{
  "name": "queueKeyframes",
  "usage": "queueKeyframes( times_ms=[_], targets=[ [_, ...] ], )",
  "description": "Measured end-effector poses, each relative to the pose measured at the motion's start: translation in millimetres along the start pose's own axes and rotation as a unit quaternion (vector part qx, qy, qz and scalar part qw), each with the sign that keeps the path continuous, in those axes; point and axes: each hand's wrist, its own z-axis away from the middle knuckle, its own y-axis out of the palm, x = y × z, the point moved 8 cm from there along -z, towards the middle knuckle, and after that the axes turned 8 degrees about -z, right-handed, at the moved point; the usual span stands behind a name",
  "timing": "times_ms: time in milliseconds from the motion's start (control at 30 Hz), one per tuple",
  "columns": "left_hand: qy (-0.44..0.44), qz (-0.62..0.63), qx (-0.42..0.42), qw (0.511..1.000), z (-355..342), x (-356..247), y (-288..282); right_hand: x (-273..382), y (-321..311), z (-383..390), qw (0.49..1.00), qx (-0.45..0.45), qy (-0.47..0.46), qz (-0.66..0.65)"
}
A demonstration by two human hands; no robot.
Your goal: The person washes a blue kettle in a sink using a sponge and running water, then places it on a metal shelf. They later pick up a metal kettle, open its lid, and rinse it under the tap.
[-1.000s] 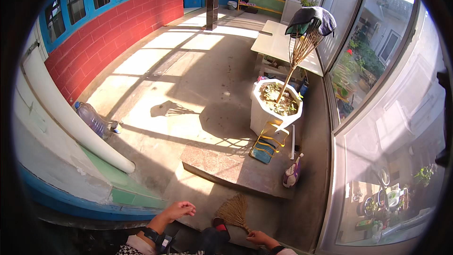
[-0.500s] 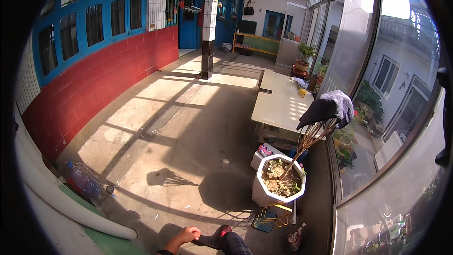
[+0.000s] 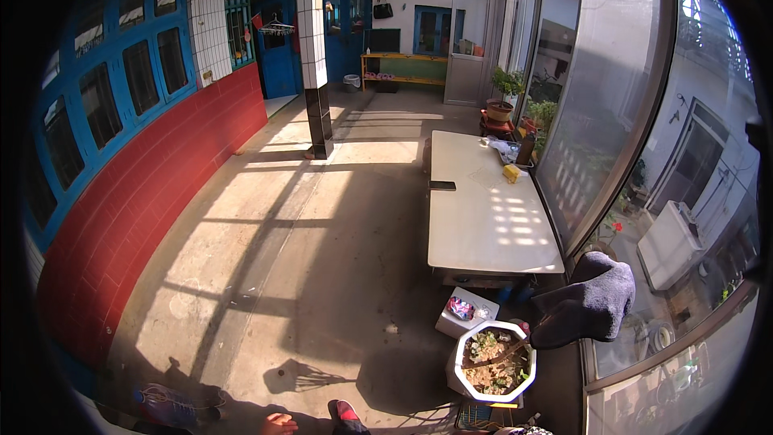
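Note:
My left hand (image 3: 279, 424) hangs low at the bottom edge, left of my leg. Its fingers look loosely curled in, with nothing visible in them; the rest of the hand is cut off. My right hand is out of the picture. Beside the left hand, a red shoe (image 3: 347, 412) steps on the concrete floor (image 3: 322, 274). An eight-sided white planter (image 3: 459, 366) with dry soil and a bare stem stands to the right. A dark grey cloth (image 3: 592, 298) is draped over the stem's top.
Ahead on the right is a long pale table (image 3: 483, 225) with a dark phone-like object (image 3: 442, 186) and a yellow item (image 3: 511, 173). A tiled pillar (image 3: 318, 113) rises mid-room. A white box (image 3: 459, 321) sits behind the planter. A large plastic bottle (image 3: 173, 403) lies in shadow lower left.
My view has moved forward and turned right, so table and planter appear nearer. My left hand has dropped toward the bottom edge; only its fingers show now. The shoe has come further into view.

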Motion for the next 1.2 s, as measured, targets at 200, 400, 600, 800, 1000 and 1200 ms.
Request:
queueKeyframes(
  times_ms=[200,400,600,800,1000,1200],
  targets=[
    [-0.003,0.098,0.006,0.995,-91.7,-120.3,-72.0,53.9,-5.4,-59.1,0.972,0.072,-0.08,0.209],
    [0.055,0.05,0.024,0.997,-213.4,-304.1,-96.9,144.7,-106.7,-99.6,0.994,-0.073,0.059,-0.052],
    [0.067,0.041,0.091,0.993,-335.6,-424.6,-27.3,156.3,-166.4,-136.1,0.961,-0.075,0.07,-0.255],
    [-0.009,-0.004,0.079,0.997,-422.0,-515.6,-6.6,187.6,-247.1,-182.7,0.977,0.004,0.033,-0.21],
    [0.018,-0.021,0.054,0.998,-505.0,-603.5,-3.0,186.7,-330.0,-253.3,0.996,-0.063,-0.026,-0.049],
    [-0.031,-0.03,0.128,0.991,-612.0,-687.3,57.4,240.4,-413.7,-250.7,0.991,-0.132,-0.02,-0.009]
  ],
)
